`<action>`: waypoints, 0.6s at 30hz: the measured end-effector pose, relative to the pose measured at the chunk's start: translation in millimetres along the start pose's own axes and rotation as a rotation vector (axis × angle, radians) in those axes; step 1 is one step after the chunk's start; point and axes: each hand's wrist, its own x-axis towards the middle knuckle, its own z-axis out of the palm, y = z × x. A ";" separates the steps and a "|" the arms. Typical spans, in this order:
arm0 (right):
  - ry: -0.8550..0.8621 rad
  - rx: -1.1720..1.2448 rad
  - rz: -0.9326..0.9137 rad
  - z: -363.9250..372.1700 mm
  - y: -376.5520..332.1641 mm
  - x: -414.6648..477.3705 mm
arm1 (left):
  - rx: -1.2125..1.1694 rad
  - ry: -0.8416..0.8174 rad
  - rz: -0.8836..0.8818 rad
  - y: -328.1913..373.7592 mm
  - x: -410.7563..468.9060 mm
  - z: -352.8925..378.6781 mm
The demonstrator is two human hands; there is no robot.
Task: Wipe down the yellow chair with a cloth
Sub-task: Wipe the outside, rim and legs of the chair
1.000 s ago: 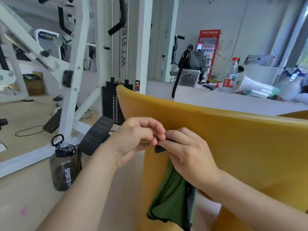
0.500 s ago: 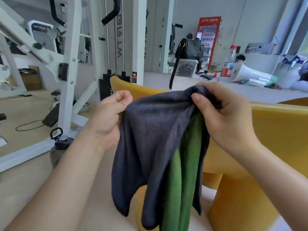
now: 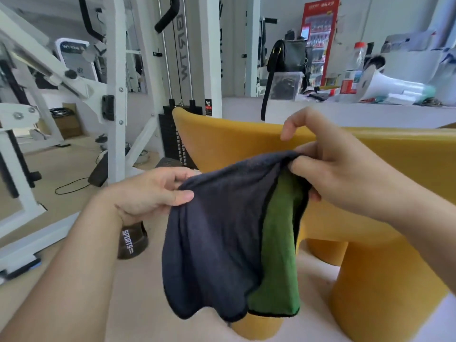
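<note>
We are holding the cloth [image 3: 217, 238] up in front of us with both hands, and it is hanging free in the air at the middle of the view. Our left hand [image 3: 153, 191] is reaching in from 8 o'clock, palm turned inward. Its thumb is lying flat over the dark grey face and its fingers are curling behind the cloth's upper left edge, pinching it. Our right hand [image 3: 345, 174] is coming in from 4 o'clock, sitting higher than the left. It is gripping the bunched upper right corner between thumb and curled fingers, while its index finger is lifting clear and bending over at 12 o'clock. We cannot tell whether that finger is touching the chair behind it.

The cloth is sagging between the two grips, the dark grey side facing us and the green side showing along its 3 o'clock edge.

The yellow chair [image 3: 234, 141] is standing just behind the cloth, its curved back rim running from 11 o'clock to 3 o'clock and its thick legs resting on the floor [image 3: 138, 292] at 5 o'clock. A dark bottle [image 3: 132, 243] is sitting on the floor under our left wrist. A white gym frame [image 3: 116, 82] is filling the 10 o'clock area. At 1 o'clock a table [image 3: 345, 114] is carrying a black bag [image 3: 288, 55] and a white megaphone [image 3: 394, 87].
</note>
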 end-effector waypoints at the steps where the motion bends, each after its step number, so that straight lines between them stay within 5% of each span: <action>1: 0.012 0.206 0.070 3.4 -2.3 -0.6 | -0.145 0.000 0.008 -13.8 -1.1 -3.8; 4: 0.024 0.628 0.315 13.3 -4.2 -1.7 | -0.343 -0.015 -0.071 -49.0 -5.9 -6.3; 8: -0.050 0.910 0.515 24.4 -0.7 -1.2 | -0.228 0.002 -0.138 -56.6 -7.0 -4.8; 12: -0.074 1.039 0.593 33.1 0.0 -0.5 | 0.443 0.153 -0.076 -19.5 -5.7 2.1; 16: -0.026 1.202 0.508 27.3 -11.2 1.1 | 0.329 -0.238 -0.108 14.6 -0.7 48.4; 18: 0.023 1.224 0.468 27.6 -15.9 2.6 | 0.291 -0.253 -0.074 14.5 12.8 80.5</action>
